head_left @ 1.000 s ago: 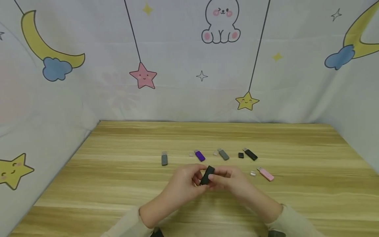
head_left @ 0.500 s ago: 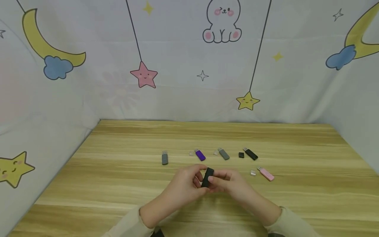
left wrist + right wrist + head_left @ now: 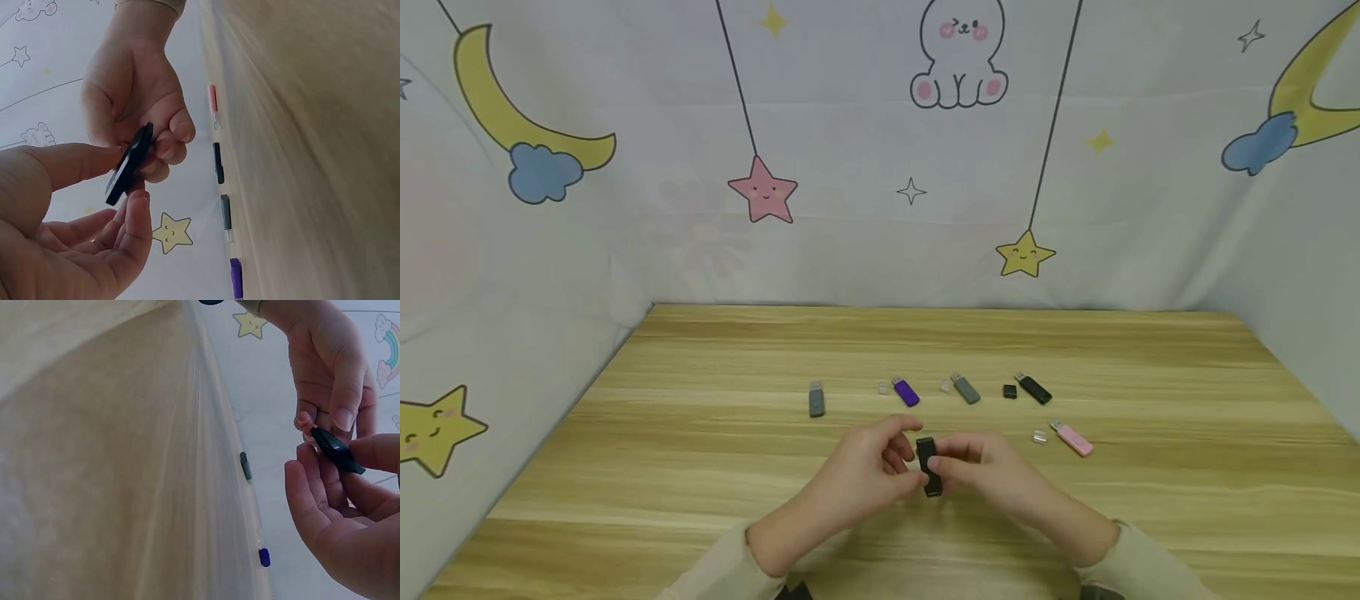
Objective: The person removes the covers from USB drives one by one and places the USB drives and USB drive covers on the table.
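Observation:
In the head view my right hand (image 3: pixel 992 467) pinches a black USB stick (image 3: pixel 929 468) between thumb and fingers, above the table. It stands nearly upright in that view, and no metal plug shows on it. My left hand (image 3: pixel 872 467) is just left of it, its thumb tip at the stick's side and its index finger spread away from the top end. The left wrist view shows the left thumb (image 3: pixel 94 159) touching the stick (image 3: pixel 130 165). From the right wrist, the stick (image 3: pixel 336 450) lies under the right thumb (image 3: pixel 375 452), with left fingertips close to its far end.
Beyond the hands lie a grey USB stick (image 3: pixel 816 400), a purple one (image 3: pixel 906 392), another grey one (image 3: pixel 966 389), a black one (image 3: pixel 1034 389) and a pink one (image 3: pixel 1072 439). A black cap (image 3: pixel 1010 392) and clear caps (image 3: pixel 1039 437) lie beside them. A printed cloth (image 3: pixel 850 250) encloses the wooden table (image 3: pixel 700 358).
The black USB stick has turned from leaning right to nearly upright and come slightly nearer the body. Its top end has moved away from my left index finger. The right hand keeps its pinch.

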Demonstrator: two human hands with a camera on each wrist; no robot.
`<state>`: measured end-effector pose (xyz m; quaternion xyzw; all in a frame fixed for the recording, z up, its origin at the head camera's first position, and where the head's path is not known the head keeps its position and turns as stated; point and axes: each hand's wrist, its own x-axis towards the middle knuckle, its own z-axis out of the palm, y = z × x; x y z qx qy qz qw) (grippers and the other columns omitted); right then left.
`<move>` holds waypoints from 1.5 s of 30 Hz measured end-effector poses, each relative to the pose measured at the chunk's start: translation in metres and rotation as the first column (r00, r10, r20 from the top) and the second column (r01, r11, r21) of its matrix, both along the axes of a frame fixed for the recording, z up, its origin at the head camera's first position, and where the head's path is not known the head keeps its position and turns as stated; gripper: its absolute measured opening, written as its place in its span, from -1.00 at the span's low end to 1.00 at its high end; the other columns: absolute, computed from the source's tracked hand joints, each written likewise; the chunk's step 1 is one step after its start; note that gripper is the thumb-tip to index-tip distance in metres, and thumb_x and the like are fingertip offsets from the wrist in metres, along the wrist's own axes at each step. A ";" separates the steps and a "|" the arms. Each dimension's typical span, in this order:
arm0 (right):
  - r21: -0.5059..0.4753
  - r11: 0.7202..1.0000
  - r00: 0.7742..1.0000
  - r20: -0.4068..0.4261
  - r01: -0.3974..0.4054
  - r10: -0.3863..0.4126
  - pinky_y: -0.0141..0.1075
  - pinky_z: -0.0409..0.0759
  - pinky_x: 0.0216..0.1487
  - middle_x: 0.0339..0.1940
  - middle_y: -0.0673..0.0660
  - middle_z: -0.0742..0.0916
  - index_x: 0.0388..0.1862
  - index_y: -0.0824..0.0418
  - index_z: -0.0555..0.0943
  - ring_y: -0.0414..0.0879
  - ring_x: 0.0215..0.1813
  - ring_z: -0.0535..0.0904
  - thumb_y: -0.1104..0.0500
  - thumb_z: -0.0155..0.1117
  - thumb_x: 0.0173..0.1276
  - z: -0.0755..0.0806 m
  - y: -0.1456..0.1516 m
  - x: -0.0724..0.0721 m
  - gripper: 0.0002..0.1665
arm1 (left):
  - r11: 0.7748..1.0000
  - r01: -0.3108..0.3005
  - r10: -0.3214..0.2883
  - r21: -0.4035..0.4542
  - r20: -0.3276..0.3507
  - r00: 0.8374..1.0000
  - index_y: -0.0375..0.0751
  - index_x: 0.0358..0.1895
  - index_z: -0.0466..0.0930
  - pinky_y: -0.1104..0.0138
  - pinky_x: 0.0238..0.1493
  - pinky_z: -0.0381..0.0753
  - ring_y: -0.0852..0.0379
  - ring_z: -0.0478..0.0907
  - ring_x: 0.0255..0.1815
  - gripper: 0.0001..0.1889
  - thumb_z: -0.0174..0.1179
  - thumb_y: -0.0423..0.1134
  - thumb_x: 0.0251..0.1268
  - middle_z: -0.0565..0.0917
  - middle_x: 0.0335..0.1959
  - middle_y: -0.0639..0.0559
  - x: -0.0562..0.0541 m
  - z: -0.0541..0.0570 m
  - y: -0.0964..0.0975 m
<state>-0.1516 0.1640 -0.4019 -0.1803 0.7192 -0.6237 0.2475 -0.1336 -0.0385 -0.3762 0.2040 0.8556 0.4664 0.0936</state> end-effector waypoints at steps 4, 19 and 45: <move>0.057 0.996 0.996 -0.057 -0.062 0.065 -0.34 0.58 -0.09 -0.09 0.19 0.71 0.05 0.50 0.56 -0.18 -0.13 0.59 0.18 0.14 0.44 0.000 0.003 -0.001 -0.60 | 1.000 0.008 -0.008 -0.009 -0.032 0.999 -0.38 0.14 0.51 0.45 -0.26 0.58 0.13 0.58 -0.29 -0.52 0.36 -0.40 0.11 0.62 -0.26 -0.08 0.001 0.001 -0.002; 0.075 0.977 0.969 -0.135 -0.198 0.207 -0.34 0.61 -0.21 -0.31 0.33 0.68 0.06 0.46 0.56 -0.12 -0.30 0.64 0.20 0.04 0.50 -0.001 0.006 -0.003 -0.64 | 0.995 0.095 -0.092 0.022 -0.112 0.989 -0.44 0.02 0.60 0.45 -0.24 0.60 0.14 0.58 -0.30 -0.63 0.34 -0.48 0.09 0.66 -0.19 -0.09 0.000 -0.002 -0.005; 0.093 0.978 0.967 -0.154 -0.188 0.201 -0.41 0.59 -0.29 -0.20 0.15 0.62 -0.03 0.43 0.61 -0.17 -0.32 0.59 0.19 0.13 0.46 0.001 0.006 -0.002 -0.69 | 0.997 0.065 -0.070 -0.038 -0.171 0.983 -0.29 -0.22 0.74 0.49 -0.39 0.52 0.31 0.48 -0.41 -0.82 0.40 -0.43 0.06 0.68 -0.37 0.02 0.001 -0.006 -0.001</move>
